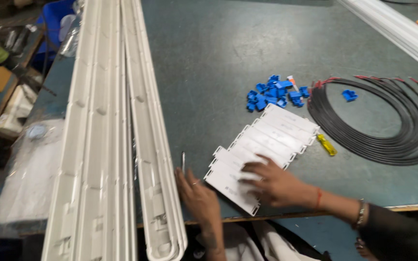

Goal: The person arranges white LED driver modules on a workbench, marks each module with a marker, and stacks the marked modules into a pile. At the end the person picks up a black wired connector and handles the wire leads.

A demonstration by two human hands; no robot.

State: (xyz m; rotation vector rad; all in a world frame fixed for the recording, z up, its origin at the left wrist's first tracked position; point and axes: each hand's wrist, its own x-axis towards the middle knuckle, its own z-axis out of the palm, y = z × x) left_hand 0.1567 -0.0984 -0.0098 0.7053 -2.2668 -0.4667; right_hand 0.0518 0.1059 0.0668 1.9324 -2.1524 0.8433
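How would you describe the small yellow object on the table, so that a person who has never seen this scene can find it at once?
Start from the large coil of black cable on the right half of the green table. Just inside the coil's lower left edge, beside the row of white rectangular modules, lies the small yellow piece. It is the only yellow thing there; the small clips farther up are all blue.

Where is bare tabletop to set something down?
Widest bare patch: green table between the long white housings and the blue clips. Smaller patch inside the black cable coil. Crowded around the white rectangular modules, under both hands.
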